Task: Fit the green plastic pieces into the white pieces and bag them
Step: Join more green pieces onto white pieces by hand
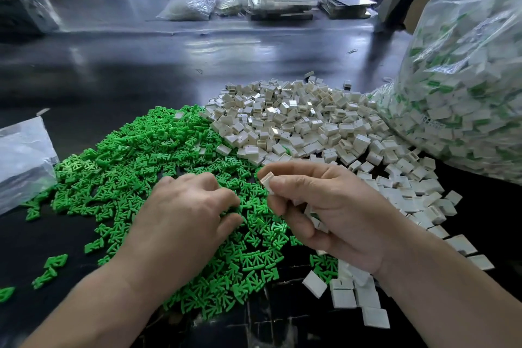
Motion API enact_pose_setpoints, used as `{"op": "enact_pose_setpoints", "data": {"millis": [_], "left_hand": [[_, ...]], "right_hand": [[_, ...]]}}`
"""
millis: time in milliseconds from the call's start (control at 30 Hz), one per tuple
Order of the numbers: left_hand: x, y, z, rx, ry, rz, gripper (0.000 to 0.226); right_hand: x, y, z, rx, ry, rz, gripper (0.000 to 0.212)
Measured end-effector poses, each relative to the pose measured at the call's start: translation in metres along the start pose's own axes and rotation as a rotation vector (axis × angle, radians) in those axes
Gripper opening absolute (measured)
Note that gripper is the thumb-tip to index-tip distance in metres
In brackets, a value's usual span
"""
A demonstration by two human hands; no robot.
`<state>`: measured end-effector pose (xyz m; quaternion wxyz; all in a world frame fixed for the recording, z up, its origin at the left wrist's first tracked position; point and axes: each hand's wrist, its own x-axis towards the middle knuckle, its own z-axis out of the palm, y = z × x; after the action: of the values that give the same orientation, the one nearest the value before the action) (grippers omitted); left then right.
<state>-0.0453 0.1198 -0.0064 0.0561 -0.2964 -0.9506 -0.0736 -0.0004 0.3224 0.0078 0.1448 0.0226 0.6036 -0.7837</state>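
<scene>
Pinched between thumb and forefinger of the right hand (324, 206): one white piece (267, 181), held up off the heap and tilted. Below those fingertips, tucked under the remaining curled fingers of the same hand, more white shapes; gripped or merely lying beneath, no telling. Just left of that pinch, the left hand (186, 206), palm down, fingers bent, tips pressed into the green pieces (135, 155); whether anything is actually caught between them, impossible to tell. Spread under and to the left of the left fingertips, that loose green heap, with a few strays out beside the left forearm. Beyond the right fingertips and trailing down past the right wrist, a heap of loose white pieces (296, 121), touching the green one along a ragged border. Farther right of the right fingers, resting against the white heap, a large clear bag (466, 87), well filled with white pieces showing green in them. Far left of the left fingers, a flat clear bag (22, 155) at the green heap's edge, contents not made out. All on a dark glossy table (127, 65); well beyond both sets of fingertips, at its far side, more clear bags (189, 5) with pale contents, too blurred to identify.
</scene>
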Motion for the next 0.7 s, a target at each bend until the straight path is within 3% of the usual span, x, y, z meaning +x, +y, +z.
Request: {"op": "enact_pose_setpoints", "data": {"millis": [67, 367, 433, 533, 700], "left_hand": [[0.001, -0.001, 0.003, -0.002, 0.049, 0.04, 0.021], [0.001, 0.001, 0.006, -0.131, 0.127, 0.056, 0.014], [-0.001, 0.002, 0.004, -0.332, 0.162, -0.031, 0.012], [-0.001, 0.002, 0.0, -0.813, 0.212, -0.168, 0.01], [-0.002, 0.008, -0.006, -1.313, 0.225, -0.148, 0.016]], "right_hand": [[0.0, -0.001, -0.001, 0.036, 0.001, 0.011, 0.021], [0.004, 0.002, -0.003, 0.113, 0.075, 0.015, 0.038], [0.003, 0.002, -0.003, 0.078, 0.065, 0.012, 0.033], [0.002, 0.002, -0.002, 0.048, 0.052, -0.002, 0.027], [0.003, 0.005, 0.0, 0.01, 0.04, -0.013, 0.012]]}}
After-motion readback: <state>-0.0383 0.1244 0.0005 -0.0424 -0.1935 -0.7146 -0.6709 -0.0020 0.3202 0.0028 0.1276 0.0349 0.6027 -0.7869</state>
